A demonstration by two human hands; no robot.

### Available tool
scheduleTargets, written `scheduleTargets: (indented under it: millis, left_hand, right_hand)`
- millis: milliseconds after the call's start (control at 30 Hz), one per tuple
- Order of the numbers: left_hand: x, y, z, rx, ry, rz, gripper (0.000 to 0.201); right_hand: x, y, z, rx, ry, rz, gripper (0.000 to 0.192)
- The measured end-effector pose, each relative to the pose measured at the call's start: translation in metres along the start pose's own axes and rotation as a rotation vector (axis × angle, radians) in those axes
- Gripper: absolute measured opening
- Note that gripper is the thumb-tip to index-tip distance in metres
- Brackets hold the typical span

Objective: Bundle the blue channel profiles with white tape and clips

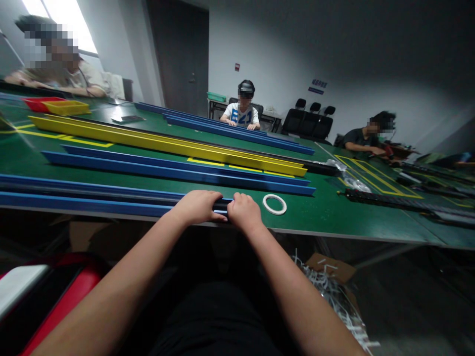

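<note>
Long blue plastic channel (85, 198), with a dark strip seated in it, lies along the near edge of the green table (326, 217), its long axis running left to right. Left hand (198, 206) and right hand (243, 211) curl closed over its right end, seemingly pressing the strip in. Just right lies a white tape ring (274, 204).

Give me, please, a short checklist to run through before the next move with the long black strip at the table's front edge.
1. Left hand on the black strip: ok.
2. Right hand on the strip's end: ok.
3. Strip lying in the blue channel: ok.
4. White tape ring within reach, just right of the right hand: ok.
5. Fingers fully closed round the strip: cannot tell.
6. Strip's far left end seated: cannot tell, out of frame.
</note>
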State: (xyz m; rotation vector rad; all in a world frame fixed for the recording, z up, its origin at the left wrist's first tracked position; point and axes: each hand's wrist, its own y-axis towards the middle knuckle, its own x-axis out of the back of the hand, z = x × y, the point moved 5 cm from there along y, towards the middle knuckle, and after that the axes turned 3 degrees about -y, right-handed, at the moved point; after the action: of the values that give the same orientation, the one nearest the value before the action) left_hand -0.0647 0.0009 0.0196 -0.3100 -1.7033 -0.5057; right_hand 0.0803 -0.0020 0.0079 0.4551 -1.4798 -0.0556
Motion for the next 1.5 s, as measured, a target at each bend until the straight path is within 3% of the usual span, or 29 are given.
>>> scheduleTargets:
  millis: [233,867,1100,1300,1500]
  left_hand:
    - [0.0,0.003,0.001,-0.008,0.002,0.008,0.073]
    - [0.001,0.0,-0.002,-0.002,0.002,-0.002,0.073]
    - [0.0,0.001,0.0,0.016,0.005,0.003,0.075]
    - [0.0,0.0,-0.001,0.004,-0.008,0.0,0.068]
    - [0.001,0.0,-0.002,0.013,-0.021,0.018,0.068]
  right_hand:
    - [0.001,0.003,-0.001,0.003,-0.022,0.033,0.029]
    - [0.003,-0.004,-0.002,0.002,0.025,-0.029,0.03]
    - [0.028,-0.011,-0.006,0.07,0.085,-0.134,0.027]
    - [0.019,-0.014,0.008,0.258,0.122,0.103,0.023]
    - [0.012,-0.01,0.001,0.202,0.214,0.171,0.032]
